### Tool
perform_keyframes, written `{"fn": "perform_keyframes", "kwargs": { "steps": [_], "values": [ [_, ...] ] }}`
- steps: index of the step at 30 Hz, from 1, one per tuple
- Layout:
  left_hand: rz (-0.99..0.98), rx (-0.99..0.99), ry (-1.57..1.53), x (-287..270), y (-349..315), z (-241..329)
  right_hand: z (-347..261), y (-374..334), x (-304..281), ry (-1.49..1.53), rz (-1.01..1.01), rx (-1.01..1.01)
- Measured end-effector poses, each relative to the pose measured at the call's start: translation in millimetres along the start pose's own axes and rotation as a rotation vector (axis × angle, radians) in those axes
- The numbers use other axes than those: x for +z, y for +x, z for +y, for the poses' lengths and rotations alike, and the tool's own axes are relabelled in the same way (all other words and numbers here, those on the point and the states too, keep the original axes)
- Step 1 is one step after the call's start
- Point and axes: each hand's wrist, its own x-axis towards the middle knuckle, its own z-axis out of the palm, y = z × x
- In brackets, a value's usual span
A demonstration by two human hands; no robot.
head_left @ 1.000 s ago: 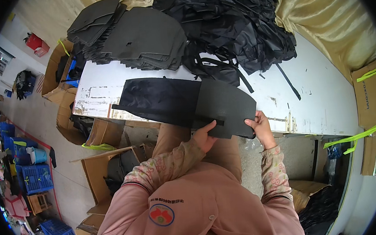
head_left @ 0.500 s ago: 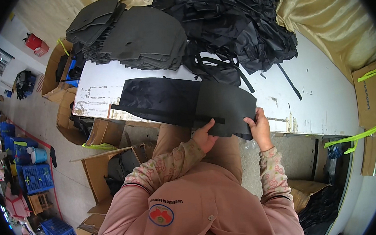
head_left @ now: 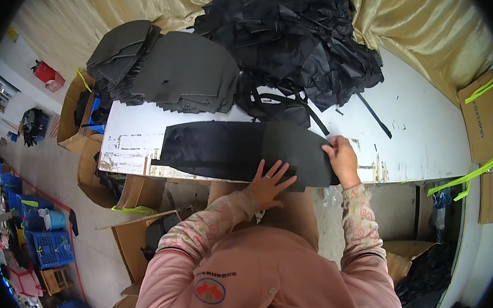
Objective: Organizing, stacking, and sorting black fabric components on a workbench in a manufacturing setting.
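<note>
A long black fabric piece [head_left: 214,144] lies along the table's near edge, with a stiff dark grey panel [head_left: 297,147] at its right end. My left hand [head_left: 267,186] rests with fingers spread on the near edge, where fabric and panel meet. At the panel's right end, my right hand [head_left: 343,161] pinches its edge between thumb and curled fingers. Just beyond the panel lies a black strapped fabric part [head_left: 280,108].
Stacks of dark grey panels [head_left: 188,72] stand at the far left of the white table [head_left: 417,117], beside a large heap of black fabric [head_left: 295,40]. Cardboard boxes [head_left: 98,165] flank the table's left side. Another carton [head_left: 481,115] stands at the right.
My left hand has opened from a grip on the near edge to spread fingers on top. The fabric and panel now lie flatter on the table. My right hand stays at the panel's right end.
</note>
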Motion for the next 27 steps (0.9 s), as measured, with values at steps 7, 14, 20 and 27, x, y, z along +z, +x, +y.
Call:
{"fn": "perform_keyframes", "kwargs": {
  "steps": [7,14,20,27],
  "values": [
    [-0.106,0.015,0.081,9,1,0,2,96,80,0.048,-0.004,0.060],
    [-0.065,0.026,0.019,14,-1,0,-65,160,37,0.557,0.052,-0.121],
    [0.385,-0.002,-0.306,-31,8,-14,-157,134,-86,0.745,-0.107,-0.170],
    [0.909,0.021,-0.737,-169,64,-4,-208,80,-100,1.008,-0.465,-0.248]
  ]
}}
